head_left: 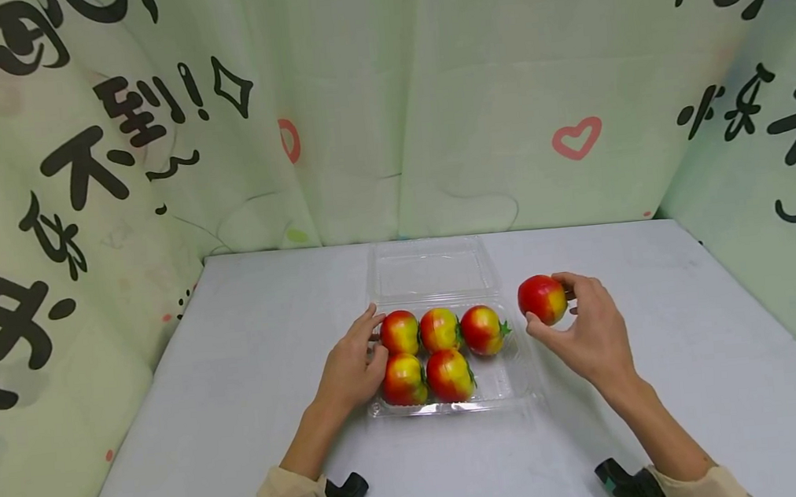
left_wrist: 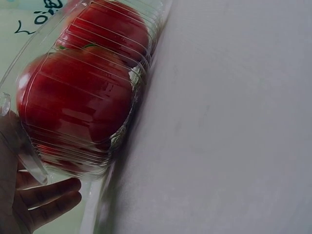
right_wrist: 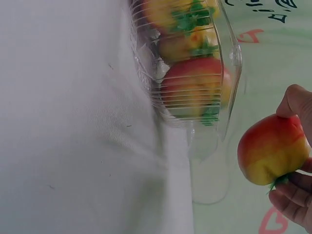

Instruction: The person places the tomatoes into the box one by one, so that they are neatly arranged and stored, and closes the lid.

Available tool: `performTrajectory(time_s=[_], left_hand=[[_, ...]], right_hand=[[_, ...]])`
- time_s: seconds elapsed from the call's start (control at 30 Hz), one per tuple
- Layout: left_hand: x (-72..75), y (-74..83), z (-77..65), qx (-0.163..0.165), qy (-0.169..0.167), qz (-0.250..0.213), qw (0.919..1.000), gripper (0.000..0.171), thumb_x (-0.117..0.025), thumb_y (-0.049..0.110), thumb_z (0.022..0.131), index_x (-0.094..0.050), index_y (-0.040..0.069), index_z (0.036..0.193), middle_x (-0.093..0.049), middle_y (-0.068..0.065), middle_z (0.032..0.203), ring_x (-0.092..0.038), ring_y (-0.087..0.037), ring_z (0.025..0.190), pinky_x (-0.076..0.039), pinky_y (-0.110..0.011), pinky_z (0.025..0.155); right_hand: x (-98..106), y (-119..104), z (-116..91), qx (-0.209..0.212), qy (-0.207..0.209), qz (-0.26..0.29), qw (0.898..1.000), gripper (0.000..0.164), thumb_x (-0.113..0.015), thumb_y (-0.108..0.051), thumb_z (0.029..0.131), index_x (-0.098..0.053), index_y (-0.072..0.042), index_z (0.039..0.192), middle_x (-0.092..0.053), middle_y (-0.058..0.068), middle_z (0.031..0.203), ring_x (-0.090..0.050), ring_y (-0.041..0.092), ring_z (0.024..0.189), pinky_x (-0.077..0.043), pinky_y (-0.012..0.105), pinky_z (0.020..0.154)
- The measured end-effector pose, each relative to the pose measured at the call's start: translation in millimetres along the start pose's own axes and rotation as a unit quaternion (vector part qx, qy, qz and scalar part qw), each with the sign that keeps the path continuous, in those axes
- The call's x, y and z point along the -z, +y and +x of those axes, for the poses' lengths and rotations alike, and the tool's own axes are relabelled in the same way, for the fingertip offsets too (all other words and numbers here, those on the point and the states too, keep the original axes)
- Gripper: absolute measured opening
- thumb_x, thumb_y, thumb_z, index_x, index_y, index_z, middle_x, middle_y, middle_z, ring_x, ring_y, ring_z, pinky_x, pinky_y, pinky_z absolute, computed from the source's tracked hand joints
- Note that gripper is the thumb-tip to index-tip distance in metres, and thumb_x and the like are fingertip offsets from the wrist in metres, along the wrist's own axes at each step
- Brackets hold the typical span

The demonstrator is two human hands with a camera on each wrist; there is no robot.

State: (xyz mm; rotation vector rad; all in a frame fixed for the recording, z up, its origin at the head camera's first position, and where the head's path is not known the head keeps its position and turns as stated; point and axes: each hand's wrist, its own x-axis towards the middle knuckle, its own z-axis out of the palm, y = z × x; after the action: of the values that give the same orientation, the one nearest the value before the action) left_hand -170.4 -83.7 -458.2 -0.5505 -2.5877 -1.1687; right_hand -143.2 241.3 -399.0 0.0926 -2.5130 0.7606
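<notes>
A clear plastic box [head_left: 507, 405] with its lid [head_left: 431, 271] folded back stands on the table. Several red-and-yellow tomatoes [head_left: 449, 375] with green leafy tops sit inside in two rows; the front right spot holds none. My left hand [head_left: 351, 367] is at the box's left rim, its thumb and fingers spread along the edge. The left wrist view shows the fingers [left_wrist: 53, 192] loosely extended beside the box. Right of the box, my right hand [head_left: 593, 330] holds one tomato [head_left: 541, 300] between thumb and fingers, above the table. In the right wrist view this tomato [right_wrist: 272, 150] has its green top downward.
The white table [head_left: 256, 332] spreads around the box. Pale green curtains [head_left: 498, 97] with dark lettering and red hearts hang behind it and at both sides. A black wrist-worn device [head_left: 347, 493] sits by the left cuff, another [head_left: 628, 482] by the right.
</notes>
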Motion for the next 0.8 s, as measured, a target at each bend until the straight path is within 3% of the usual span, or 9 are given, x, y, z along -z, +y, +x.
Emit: performTrajectory(time_s=[0.8], left_hand=[[0.2,0.0,0.0,-0.002,0.002,-0.002,1.0000,0.049,-0.058,0.010,0.092,-0.058,-0.001,0.140,-0.050,-0.016,0.154,-0.072,-0.028,0.106,-0.060,-0.042,0.091]], right_hand=[[-0.2,-17.8,-20.4,0.016,-0.018,0.031,0.999,0.070,-0.088,-0.016,0.072,-0.056,0.002,0.131,-0.062,0.019,0.122,-0.059,0.030,0.102,-0.057,0.054,0.080]])
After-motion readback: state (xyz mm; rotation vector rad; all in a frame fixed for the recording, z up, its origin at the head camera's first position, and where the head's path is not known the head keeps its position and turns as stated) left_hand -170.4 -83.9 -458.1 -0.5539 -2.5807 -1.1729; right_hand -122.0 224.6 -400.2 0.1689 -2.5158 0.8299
